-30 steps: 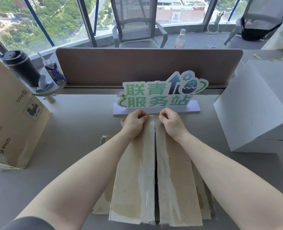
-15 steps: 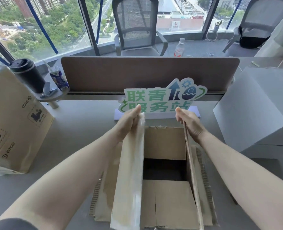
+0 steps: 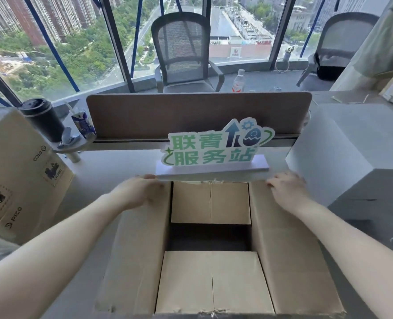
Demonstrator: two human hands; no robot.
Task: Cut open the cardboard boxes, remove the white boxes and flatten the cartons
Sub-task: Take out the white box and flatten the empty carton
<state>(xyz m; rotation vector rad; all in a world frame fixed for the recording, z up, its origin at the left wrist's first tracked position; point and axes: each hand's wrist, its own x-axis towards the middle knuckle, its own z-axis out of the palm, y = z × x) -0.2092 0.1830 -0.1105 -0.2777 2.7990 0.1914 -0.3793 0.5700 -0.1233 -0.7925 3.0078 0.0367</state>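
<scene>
Since half second ago, long flaps of carton (image 3: 214, 249), just before sign (image 3: 216, 147), swung from upright to splayed flat. Left hand (image 3: 138, 192), right hand (image 3: 287, 189) press flaps with extended fingers. Inner flaps closed, dark gap between; white box (image 3: 342, 155) right of sign. Flattening likely next.

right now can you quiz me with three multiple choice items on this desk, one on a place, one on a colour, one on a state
1. Where does the black tumbler stand?
A. far left, beside the blue drink carton
B. inside the open carton
C. on the mesh chair

2. What colour is the large box at the right?
A. brown
B. white
C. green

3. How are the long flaps of the middle carton?
A. taped shut
C. cut off
B. spread outward

Answers: 1 A, it stands on the small shelf at the far left; 2 B, its faces are plain white; 3 B, the left hand and right hand each press a flap down flat.
</scene>
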